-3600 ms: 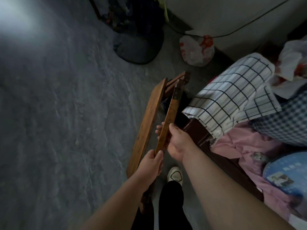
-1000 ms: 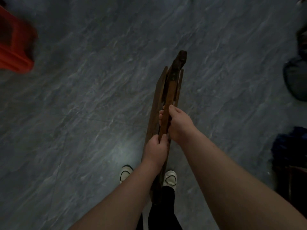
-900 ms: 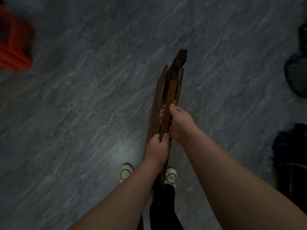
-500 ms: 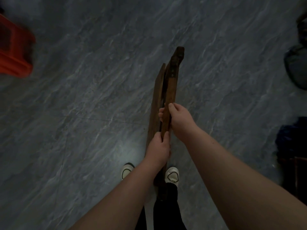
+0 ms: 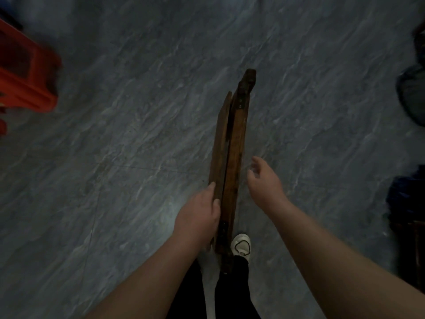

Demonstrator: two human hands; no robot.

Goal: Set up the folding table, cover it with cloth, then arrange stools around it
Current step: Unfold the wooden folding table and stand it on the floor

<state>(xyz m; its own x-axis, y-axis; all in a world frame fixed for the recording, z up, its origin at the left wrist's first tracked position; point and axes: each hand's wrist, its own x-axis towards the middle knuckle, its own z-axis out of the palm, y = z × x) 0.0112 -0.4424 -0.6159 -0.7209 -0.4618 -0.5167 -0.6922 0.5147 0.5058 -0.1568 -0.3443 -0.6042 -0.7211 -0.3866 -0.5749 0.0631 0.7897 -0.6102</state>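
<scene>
On the floor [image 5: 115, 157], the folding table [image 5: 233, 146] stands folded, on edge. My left hand [image 5: 197, 217] grips its left board; my right hand [image 5: 264, 180] hovers open just beside it. I advise that the right takes the leg frame and spreads it slowly while the left steadies.

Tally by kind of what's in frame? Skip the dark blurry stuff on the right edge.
folding table, folded, on edge: 1
red stool, cropped by the frame edge: 1
hands: 2 (left hand on the table, right hand off it)
white shoe: 1
Total: 5
</scene>
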